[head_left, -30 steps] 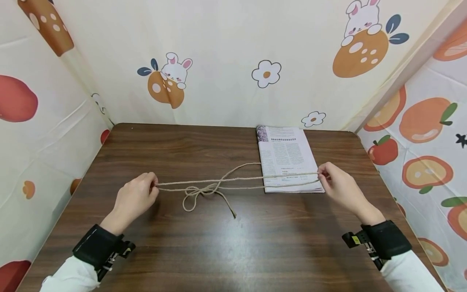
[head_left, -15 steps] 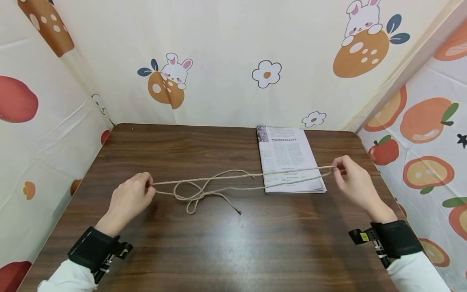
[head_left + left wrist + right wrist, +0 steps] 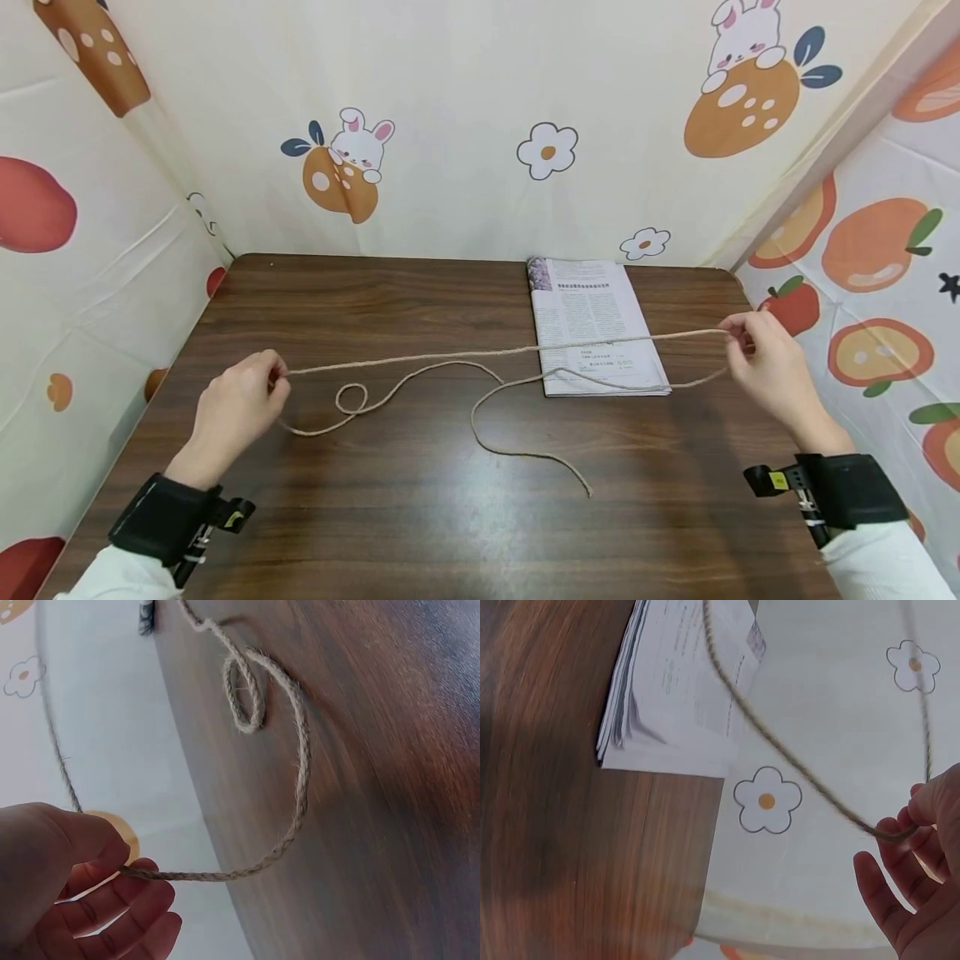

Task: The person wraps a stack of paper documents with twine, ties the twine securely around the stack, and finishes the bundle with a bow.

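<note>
A thin beige twine rope stretches nearly straight between both hands, above the table. My left hand pinches it at the left; in the left wrist view the rope leaves the thumb and fingertips and curves down to a small loop. At the right, over the table's far right part, my right hand pinches the rope between thumb and fingers. From there a slack length hangs, seen in the right wrist view. Below the taut stretch, loose rope lies in curves on the table, one end pointing toward the front.
Folded newspapers lie in a stack at the back right of the brown wooden table, with rope crossing over them. A cream curtain with printed rabbits and flowers stands behind the table; patterned cloth hangs at the right side.
Both hands have moved apart, the left leftward, the right rightward and slightly up. The bow-like tangle in the middle has loosened into open curves, and the loose end has shifted right and nearer.
</note>
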A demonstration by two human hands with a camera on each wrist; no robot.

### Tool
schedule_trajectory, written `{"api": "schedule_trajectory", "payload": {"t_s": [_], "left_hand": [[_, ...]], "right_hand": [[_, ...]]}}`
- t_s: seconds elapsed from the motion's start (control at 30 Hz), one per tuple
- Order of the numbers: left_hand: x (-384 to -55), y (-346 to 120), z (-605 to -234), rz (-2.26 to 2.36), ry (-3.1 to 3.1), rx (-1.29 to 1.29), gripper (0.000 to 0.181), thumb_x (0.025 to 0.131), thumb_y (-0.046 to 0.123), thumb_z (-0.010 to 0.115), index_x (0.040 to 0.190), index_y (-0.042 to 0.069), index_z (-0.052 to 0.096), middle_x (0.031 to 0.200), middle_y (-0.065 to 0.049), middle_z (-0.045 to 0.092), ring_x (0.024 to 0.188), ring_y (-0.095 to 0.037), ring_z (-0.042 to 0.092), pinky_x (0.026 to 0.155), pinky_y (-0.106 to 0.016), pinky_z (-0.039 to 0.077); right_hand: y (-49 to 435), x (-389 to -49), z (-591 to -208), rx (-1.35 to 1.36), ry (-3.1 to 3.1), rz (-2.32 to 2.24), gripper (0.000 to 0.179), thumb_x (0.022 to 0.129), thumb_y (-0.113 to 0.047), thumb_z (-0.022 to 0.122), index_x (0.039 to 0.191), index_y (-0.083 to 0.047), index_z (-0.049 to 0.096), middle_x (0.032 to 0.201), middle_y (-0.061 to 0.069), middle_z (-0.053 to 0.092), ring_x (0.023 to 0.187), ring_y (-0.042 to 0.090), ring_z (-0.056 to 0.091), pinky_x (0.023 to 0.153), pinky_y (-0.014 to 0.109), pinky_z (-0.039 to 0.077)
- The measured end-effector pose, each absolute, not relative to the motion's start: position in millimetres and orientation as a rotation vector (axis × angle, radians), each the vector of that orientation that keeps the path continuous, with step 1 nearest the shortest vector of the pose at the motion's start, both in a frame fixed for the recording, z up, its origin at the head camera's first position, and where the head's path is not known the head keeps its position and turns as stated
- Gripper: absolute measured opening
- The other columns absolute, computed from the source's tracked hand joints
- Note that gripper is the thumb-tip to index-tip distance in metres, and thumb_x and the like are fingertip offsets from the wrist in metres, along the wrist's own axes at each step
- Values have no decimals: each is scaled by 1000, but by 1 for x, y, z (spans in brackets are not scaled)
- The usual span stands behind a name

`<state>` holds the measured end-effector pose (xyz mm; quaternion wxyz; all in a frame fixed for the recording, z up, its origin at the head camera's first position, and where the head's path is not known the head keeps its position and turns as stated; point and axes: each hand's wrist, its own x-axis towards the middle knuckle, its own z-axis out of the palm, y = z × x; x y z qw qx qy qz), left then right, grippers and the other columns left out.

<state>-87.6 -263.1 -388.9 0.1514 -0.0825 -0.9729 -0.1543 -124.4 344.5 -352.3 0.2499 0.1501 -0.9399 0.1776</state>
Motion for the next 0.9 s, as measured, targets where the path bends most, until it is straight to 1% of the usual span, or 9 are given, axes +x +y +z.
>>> {"api": "schedule_trajectory", "payload": {"t_s": [0.13,0.33,0.47,0.67,0.8,0.9], "left_hand": [[-86,-270,-391,-451,-2819,-211,3,80,5,57,81,4,54,63,-3,49,42,-10,35,36,-26,26],[-84,-281,-396,-442,-2896,-158,3,82,7,57,82,4,54,63,-3,49,44,-13,36,37,-28,27],[-83,-282,-404,-424,-2941,-172,3,81,7,56,80,5,54,63,-2,48,44,-13,36,37,-28,27],[-84,-276,-414,-413,-3037,-194,3,81,6,57,80,6,54,63,-1,47,45,-13,38,39,-28,29],[-84,-272,-415,-389,-3132,-194,6,82,8,60,80,7,55,65,-1,47,47,-15,41,41,-30,31],[-84,-269,-415,-367,-3176,-199,8,81,10,64,81,7,56,66,-1,49,49,-15,43,42,-30,33]], "right_hand": [[351,-122,-356,399,-2584,463,17,77,11,55,93,4,59,78,10,48,71,9,34,62,21,28],[363,-118,-367,380,-2633,442,17,76,10,59,91,2,60,77,8,49,69,8,35,59,18,28],[367,-113,-380,379,-2700,413,16,76,5,63,91,-2,60,78,5,49,68,10,39,57,19,32],[362,-107,-402,451,-2762,414,18,74,4,67,86,-6,60,76,1,50,66,11,44,53,26,37],[359,-104,-415,502,-2788,419,19,72,4,68,85,-7,60,76,0,51,66,11,47,52,27,39],[357,-103,-420,521,-2812,413,20,72,3,69,86,-7,60,78,0,52,68,12,50,54,29,42]]}}
